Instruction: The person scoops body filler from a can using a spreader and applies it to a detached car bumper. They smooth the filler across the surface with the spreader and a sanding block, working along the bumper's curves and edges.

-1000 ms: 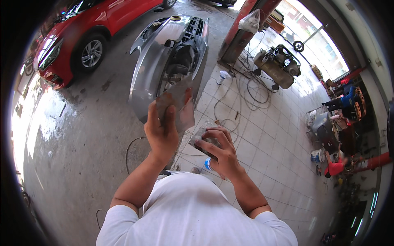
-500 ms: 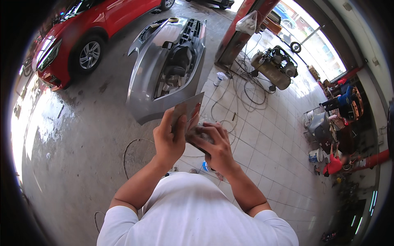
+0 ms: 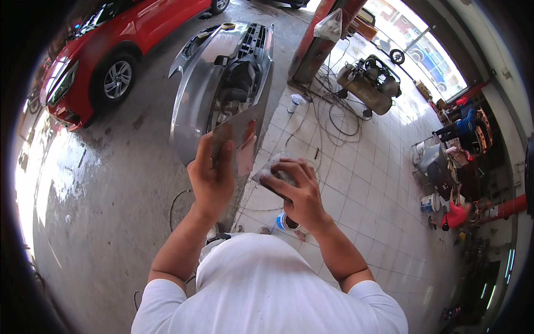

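My left hand (image 3: pixel 210 181) is closed on a thin, flat grey plate (image 3: pixel 238 127), its thumb lying over the near face. A pinkish, paste-like patch and a reddish mark show on the plate's right side. To the right, my right hand (image 3: pixel 303 192) is wrapped over a grey block-like thing (image 3: pixel 271 173) with a dark lower edge; the fingers hide much of it, and I cannot make out its exact kind. The two held things are apart. Beyond the plate, a silver-grey car bumper (image 3: pixel 186 106) lies on the floor, partly covered by the plate and left hand.
Below my right hand stands a blue-and-white tub (image 3: pixel 285 221). A roll of tape (image 3: pixel 228 26) rests on the bumper's far end. A red car (image 3: pixel 111 33) is at far left; an air compressor (image 3: pixel 364 89), hoses and a red post (image 3: pixel 311 47) stand ahead right. Another person (image 3: pixel 457 214) is far right.
My left hand and the plate have moved left and up slightly. My right hand has shifted right with the grey block, so a gap has opened between the two held things.
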Available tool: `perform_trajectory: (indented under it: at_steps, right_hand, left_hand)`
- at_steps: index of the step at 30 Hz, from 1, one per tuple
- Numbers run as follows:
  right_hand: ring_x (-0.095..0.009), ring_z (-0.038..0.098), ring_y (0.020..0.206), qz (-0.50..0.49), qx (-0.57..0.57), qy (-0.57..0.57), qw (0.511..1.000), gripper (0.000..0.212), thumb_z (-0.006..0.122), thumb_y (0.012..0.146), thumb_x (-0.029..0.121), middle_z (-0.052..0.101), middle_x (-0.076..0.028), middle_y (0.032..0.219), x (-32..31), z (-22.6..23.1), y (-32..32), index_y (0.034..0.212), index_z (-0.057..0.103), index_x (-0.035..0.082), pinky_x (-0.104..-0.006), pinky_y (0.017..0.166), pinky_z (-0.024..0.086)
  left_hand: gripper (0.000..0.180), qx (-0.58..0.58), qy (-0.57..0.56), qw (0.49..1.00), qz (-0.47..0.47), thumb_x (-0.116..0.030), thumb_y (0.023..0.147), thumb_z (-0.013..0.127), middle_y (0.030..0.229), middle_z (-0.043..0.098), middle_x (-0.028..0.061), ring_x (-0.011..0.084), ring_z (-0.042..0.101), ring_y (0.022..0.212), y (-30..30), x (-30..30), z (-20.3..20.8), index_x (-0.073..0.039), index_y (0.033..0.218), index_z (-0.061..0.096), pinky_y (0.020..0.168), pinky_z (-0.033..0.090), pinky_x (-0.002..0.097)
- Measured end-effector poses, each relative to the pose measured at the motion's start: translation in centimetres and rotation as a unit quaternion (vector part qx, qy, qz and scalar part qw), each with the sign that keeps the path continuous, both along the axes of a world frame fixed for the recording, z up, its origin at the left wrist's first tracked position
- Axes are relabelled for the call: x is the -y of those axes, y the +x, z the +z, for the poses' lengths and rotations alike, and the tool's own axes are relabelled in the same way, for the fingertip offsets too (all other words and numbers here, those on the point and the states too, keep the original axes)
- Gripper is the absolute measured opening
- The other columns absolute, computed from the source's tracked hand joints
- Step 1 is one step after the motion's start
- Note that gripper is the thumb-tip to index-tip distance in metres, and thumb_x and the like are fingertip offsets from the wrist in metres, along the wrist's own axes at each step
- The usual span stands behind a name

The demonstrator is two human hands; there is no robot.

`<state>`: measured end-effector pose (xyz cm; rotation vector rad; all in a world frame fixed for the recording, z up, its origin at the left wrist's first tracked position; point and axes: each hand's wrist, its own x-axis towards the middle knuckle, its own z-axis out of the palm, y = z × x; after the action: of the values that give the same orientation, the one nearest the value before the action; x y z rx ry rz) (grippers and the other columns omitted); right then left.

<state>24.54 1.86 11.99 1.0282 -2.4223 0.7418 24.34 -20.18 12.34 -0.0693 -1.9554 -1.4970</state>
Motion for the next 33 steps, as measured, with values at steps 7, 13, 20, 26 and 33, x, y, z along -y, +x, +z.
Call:
perform_trajectory:
  at_steps: [7,13,20,26,33]
  right_hand:
    - [-0.031,0.061,0.123,0.023,0.033,-0.021,0.999,0.070,0.074,0.065,-0.011,0.066,-0.002,0.123,1.3,-2.1,0.2,0.124,0.079,0.025,-0.0526,0.106,0.045]
    - [-0.035,0.054,0.135,0.172,0.027,-0.301,0.938,0.081,0.073,0.064,-0.017,0.053,-0.013,0.140,3.6,0.5,1.1,0.135,0.064,0.020,-0.0556,0.108,0.045]
    - [-0.034,0.056,0.133,-0.074,0.034,0.084,0.993,0.072,0.071,0.067,-0.018,0.059,-0.007,0.138,-3.1,-2.9,-3.0,0.129,0.071,0.020,-0.0520,0.108,0.046]
    - [-0.027,0.063,0.120,-0.037,0.044,-0.037,0.998,0.062,0.069,0.069,-0.012,0.072,0.001,0.117,0.5,0.8,-1.8,0.120,0.080,0.021,-0.0450,0.101,0.045]
    - [-0.027,0.062,0.123,0.033,0.117,0.058,0.991,0.064,0.073,0.067,-0.012,0.069,0.000,0.124,-0.5,-3.0,-0.1,0.121,0.078,0.022,-0.0486,0.105,0.045]
  left_hand:
    - [0.019,-0.029,0.001,0.999,0.015,-0.003,0.104,0.065,0.098,0.077,0.0173,0.0132,0.071,0.089,0.6,-0.7,-0.8,0.001,0.122,0.061,0.075,0.055,0.0283]
    - [0.026,0.002,0.367,0.928,-0.067,-0.010,0.110,0.061,0.121,0.071,0.0069,0.0120,0.064,0.108,-1.0,-1.7,-0.7,-0.003,0.134,0.058,0.095,0.051,0.0272]
    - [0.029,0.065,0.366,0.925,-0.083,-0.012,0.109,0.063,0.115,0.074,0.0126,0.0190,0.071,0.100,0.1,-2.1,-2.1,-0.002,0.136,0.058,0.090,0.055,0.0318]
    - [0.027,-0.008,-0.028,0.999,-0.041,-0.008,0.104,0.063,0.088,0.073,0.0210,0.0314,0.078,0.077,0.1,-3.1,-2.5,-0.004,0.131,0.061,0.068,0.057,0.0350]
    - [0.023,-0.066,0.024,0.997,0.027,-0.008,0.107,0.062,0.095,0.076,0.0165,0.0193,0.075,0.081,-1.3,-2.0,-0.2,-0.001,0.129,0.060,0.073,0.055,0.0285]
